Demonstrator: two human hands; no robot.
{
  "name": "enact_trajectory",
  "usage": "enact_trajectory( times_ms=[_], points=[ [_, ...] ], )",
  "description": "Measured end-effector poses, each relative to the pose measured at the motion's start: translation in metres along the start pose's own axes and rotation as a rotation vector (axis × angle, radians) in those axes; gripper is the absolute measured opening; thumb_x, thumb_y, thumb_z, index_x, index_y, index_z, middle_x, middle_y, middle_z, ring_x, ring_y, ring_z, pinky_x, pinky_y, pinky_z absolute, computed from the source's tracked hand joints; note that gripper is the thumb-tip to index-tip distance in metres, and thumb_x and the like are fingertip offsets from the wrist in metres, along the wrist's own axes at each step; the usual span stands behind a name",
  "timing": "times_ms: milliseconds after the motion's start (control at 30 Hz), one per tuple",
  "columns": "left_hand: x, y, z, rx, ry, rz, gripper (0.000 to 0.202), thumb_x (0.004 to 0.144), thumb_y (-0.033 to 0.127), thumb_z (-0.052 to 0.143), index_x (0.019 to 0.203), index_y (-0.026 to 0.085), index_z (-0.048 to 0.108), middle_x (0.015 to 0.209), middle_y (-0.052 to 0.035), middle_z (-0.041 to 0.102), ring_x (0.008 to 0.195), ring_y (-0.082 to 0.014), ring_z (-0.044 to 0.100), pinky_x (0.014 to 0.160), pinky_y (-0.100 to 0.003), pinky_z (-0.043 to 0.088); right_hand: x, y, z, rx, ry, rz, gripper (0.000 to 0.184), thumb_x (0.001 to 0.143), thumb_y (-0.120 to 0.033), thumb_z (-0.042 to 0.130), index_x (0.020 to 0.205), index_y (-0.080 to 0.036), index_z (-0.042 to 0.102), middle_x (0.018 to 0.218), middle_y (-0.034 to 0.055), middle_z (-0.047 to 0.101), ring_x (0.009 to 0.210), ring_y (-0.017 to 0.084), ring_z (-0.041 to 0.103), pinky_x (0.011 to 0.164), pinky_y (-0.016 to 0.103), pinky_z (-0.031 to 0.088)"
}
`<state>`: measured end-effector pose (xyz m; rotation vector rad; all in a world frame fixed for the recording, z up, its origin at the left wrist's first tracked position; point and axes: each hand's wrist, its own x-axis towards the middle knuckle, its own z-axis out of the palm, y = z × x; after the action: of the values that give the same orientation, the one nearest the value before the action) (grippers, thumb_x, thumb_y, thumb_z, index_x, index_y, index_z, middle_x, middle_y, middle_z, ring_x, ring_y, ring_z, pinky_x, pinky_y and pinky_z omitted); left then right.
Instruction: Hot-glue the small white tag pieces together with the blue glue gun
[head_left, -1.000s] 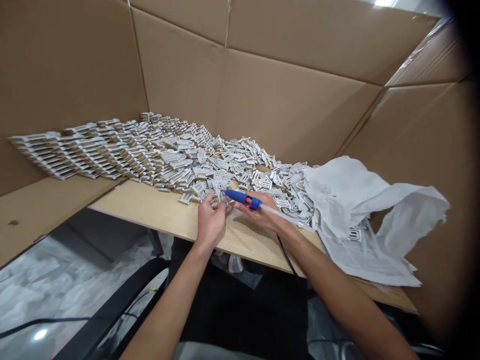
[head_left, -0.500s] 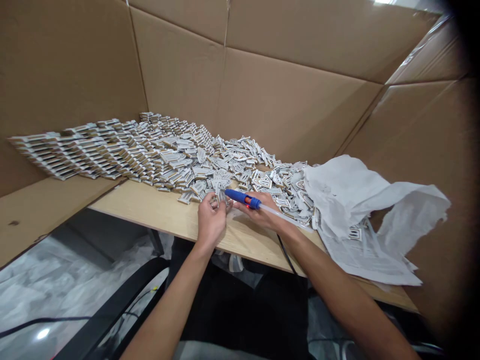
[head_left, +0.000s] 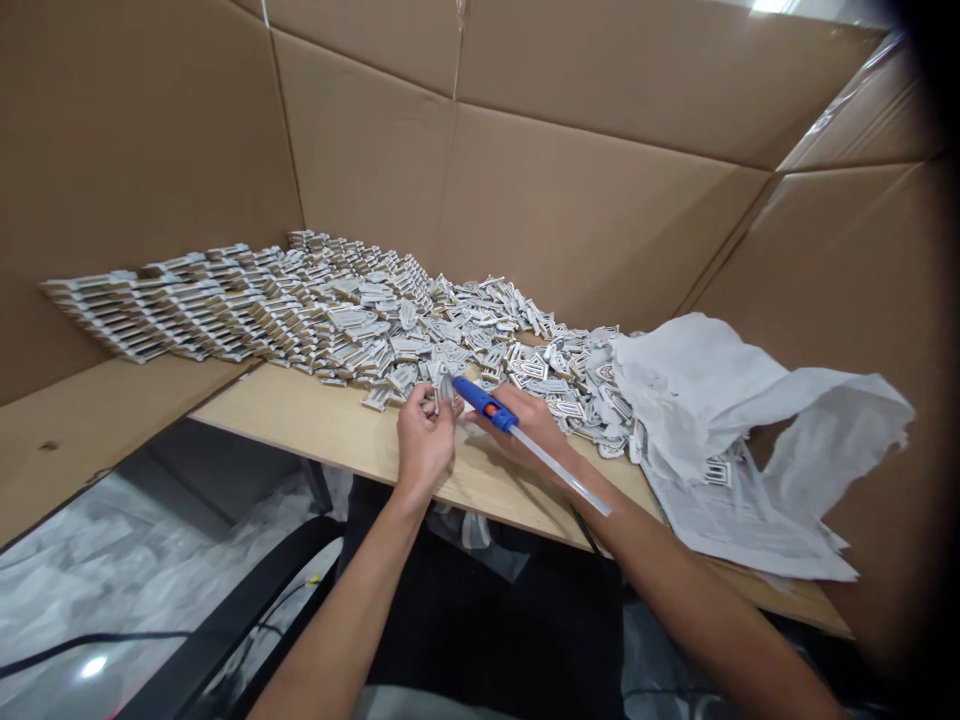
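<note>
L hand [head_left: 424,440] pinched narrow on small white-and-tan piece [head_left: 444,392], held just above wood tabletop [head_left: 300,425]. R hand [head_left: 521,420] closed around blue glue pen [head_left: 480,398] w/ orange collar. Pen's long axis runs diagonally, tip up-left, just beside the piece; clear glue stick [head_left: 562,475] trails down-right along R forearm [head_left: 675,560]. Past the hands: big heap of similar pieces [head_left: 352,310], neat overlapping rows to L, looser to R. Crumpled white paper [head_left: 697,400] at R end of table, print too small to read. Cardboard walls [head_left: 525,200] behind.
</note>
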<state>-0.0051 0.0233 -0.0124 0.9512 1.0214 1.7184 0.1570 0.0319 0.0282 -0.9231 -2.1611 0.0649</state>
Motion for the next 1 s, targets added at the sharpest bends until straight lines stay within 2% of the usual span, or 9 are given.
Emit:
enact_trajectory(
  times_ms=[100, 133, 200, 333, 467, 700, 833, 1000],
  points=[
    [0.002, -0.001, 0.003, -0.205, 0.058, -0.089, 0.036, 0.082, 0.025, 0.074, 0.102, 0.024, 0.044, 0.091, -0.0065, 0.076, 0.075, -0.0190, 0.075, 0.076, -0.031, 0.059, 0.004, -0.002, -0.011, -0.050, 0.261, 0.106, 0.043, 0.098, -0.059, 0.057, 0.077, -0.022, 0.054, 0.075, 0.0045, 0.057, 0.066, 0.018, 0.050, 0.066, 0.032, 0.041],
    [0.001, -0.001, 0.003, -0.208, 0.061, -0.092, 0.039, 0.081, 0.027, 0.076, 0.100, 0.024, 0.043, 0.090, -0.0064, 0.076, 0.074, -0.0190, 0.075, 0.076, -0.032, 0.059, 0.006, -0.002, -0.015, -0.054, 0.316, 0.142, 0.043, 0.099, -0.059, 0.057, 0.075, -0.023, 0.055, 0.074, 0.0046, 0.057, 0.067, 0.019, 0.052, 0.068, 0.033, 0.042],
    [0.000, 0.001, 0.002, -0.122, 0.029, -0.049, 0.038, 0.079, 0.032, 0.079, 0.096, 0.023, 0.047, 0.087, -0.0056, 0.075, 0.073, -0.0181, 0.073, 0.073, -0.029, 0.056, 0.008, -0.001, -0.023, -0.030, 0.336, 0.205, 0.045, 0.098, -0.060, 0.056, 0.073, -0.023, 0.057, 0.074, 0.0049, 0.058, 0.070, 0.020, 0.055, 0.070, 0.034, 0.044],
    [-0.004, 0.010, -0.002, 0.024, -0.009, 0.041, 0.024, 0.079, 0.035, 0.078, 0.087, 0.017, 0.065, 0.081, -0.0040, 0.072, 0.077, -0.0166, 0.067, 0.071, -0.023, 0.050, 0.008, 0.007, -0.027, 0.109, 0.196, 0.355, 0.046, 0.091, -0.067, 0.062, 0.079, -0.023, 0.064, 0.069, 0.0037, 0.064, 0.064, 0.020, 0.059, 0.061, 0.033, 0.045],
    [-0.004, 0.014, -0.003, 0.057, 0.027, 0.032, 0.021, 0.081, 0.035, 0.075, 0.077, 0.017, 0.065, 0.072, 0.0000, 0.064, 0.070, -0.0133, 0.058, 0.066, -0.021, 0.044, 0.006, 0.010, -0.025, 0.196, 0.025, 0.436, 0.051, 0.089, -0.069, 0.062, 0.072, -0.021, 0.065, 0.061, 0.0026, 0.064, 0.055, 0.018, 0.061, 0.056, 0.030, 0.045],
    [-0.002, 0.006, -0.004, 0.006, -0.016, 0.036, 0.022, 0.085, 0.039, 0.071, 0.083, 0.020, 0.060, 0.074, 0.0021, 0.060, 0.068, -0.0126, 0.056, 0.063, -0.020, 0.042, 0.006, 0.011, -0.023, 0.182, -0.144, 0.367, 0.050, 0.090, -0.065, 0.064, 0.064, -0.022, 0.061, 0.055, -0.0001, 0.063, 0.052, 0.016, 0.060, 0.058, 0.031, 0.047],
    [-0.005, 0.009, -0.004, 0.029, -0.013, 0.067, 0.016, 0.086, 0.033, 0.067, 0.081, 0.020, 0.059, 0.073, 0.0021, 0.059, 0.066, -0.0122, 0.055, 0.061, -0.019, 0.042, 0.006, 0.012, -0.022, 0.146, -0.167, 0.307, 0.050, 0.092, -0.062, 0.064, 0.060, -0.024, 0.059, 0.053, -0.0015, 0.062, 0.052, 0.016, 0.059, 0.059, 0.032, 0.047],
    [-0.007, 0.013, -0.004, 0.063, -0.015, 0.106, 0.015, 0.088, 0.029, 0.064, 0.077, 0.020, 0.058, 0.070, 0.0023, 0.055, 0.065, -0.0119, 0.053, 0.060, -0.019, 0.041, 0.006, 0.011, -0.021, 0.104, -0.178, 0.308, 0.053, 0.094, -0.063, 0.061, 0.058, -0.024, 0.059, 0.054, -0.0012, 0.061, 0.055, 0.016, 0.059, 0.060, 0.032, 0.047]
  ],
)
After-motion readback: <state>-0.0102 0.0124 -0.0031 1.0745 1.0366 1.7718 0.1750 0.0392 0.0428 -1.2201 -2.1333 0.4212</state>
